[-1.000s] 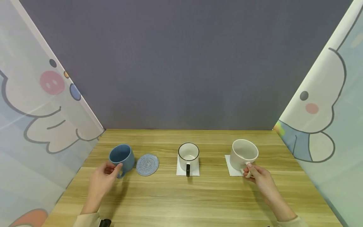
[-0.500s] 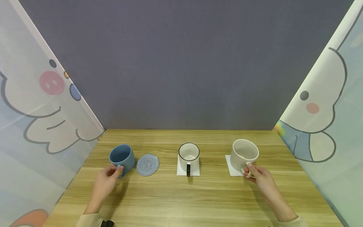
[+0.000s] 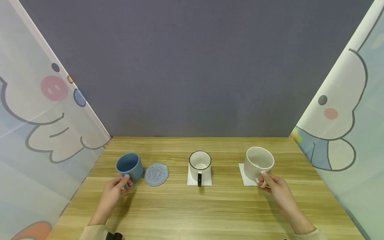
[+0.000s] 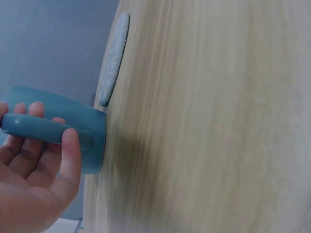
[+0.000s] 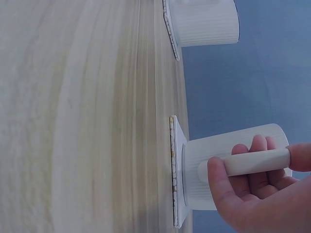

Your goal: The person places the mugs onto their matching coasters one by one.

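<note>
Hands, left and right, round person-facing handles of blue mug and cream mug, both upright.

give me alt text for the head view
A person's left hand holds a blue mug by its handle, beside a round coaster; the right hand holds a cream mug by its handle, on a white square coaster. Between them, a black-rimmed white mug stands on another white coaster.

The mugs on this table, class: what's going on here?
A person's left grip holds the blue mug by its handle, beside the round coaster, not on it. The right grip holds the cream mug by its handle, on a white coaster. Between them, the black-rimmed mug stands untouched on a second white coaster.
</note>
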`<state>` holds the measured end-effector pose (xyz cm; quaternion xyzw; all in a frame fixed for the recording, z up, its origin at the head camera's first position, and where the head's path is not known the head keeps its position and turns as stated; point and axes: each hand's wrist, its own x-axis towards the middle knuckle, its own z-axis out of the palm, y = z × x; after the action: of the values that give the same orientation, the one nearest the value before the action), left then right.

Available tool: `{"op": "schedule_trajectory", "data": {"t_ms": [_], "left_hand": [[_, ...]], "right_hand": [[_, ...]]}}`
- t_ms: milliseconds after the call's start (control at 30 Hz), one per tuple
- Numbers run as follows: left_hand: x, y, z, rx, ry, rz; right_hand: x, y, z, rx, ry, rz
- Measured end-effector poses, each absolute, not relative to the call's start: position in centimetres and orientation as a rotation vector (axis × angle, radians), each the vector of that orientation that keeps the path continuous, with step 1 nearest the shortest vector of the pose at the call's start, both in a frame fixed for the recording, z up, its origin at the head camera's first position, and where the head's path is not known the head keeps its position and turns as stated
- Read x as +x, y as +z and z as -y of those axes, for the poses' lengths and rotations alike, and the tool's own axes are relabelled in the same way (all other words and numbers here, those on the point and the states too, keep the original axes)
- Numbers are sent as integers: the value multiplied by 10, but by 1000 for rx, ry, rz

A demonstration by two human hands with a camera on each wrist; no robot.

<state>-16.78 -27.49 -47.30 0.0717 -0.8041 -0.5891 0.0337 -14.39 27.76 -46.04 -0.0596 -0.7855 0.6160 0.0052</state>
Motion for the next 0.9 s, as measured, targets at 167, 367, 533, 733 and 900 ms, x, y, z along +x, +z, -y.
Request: {"op": "schedule_trajectory", "data": {"t_ms": [167, 367, 533, 733, 900], "left_hand": [[-169, -475, 276, 186, -1804, 2468], [-171, -478, 279, 153, -1816, 2455], [-173, -478, 279, 153, -1859, 2428], [-175, -476, 278, 154, -1885, 2417], [-176, -473, 279, 172, -1883, 2435]], "right_hand": [[-144, -459, -276, -220, 1938, 2443], [-145, -458, -276, -236, 1939, 2445], [-143, -459, -276, -185, 1928, 2446], [-139, -459, -278, -93, 1798, 2495], [-138, -456, -277, -121, 1629, 2583]]}}
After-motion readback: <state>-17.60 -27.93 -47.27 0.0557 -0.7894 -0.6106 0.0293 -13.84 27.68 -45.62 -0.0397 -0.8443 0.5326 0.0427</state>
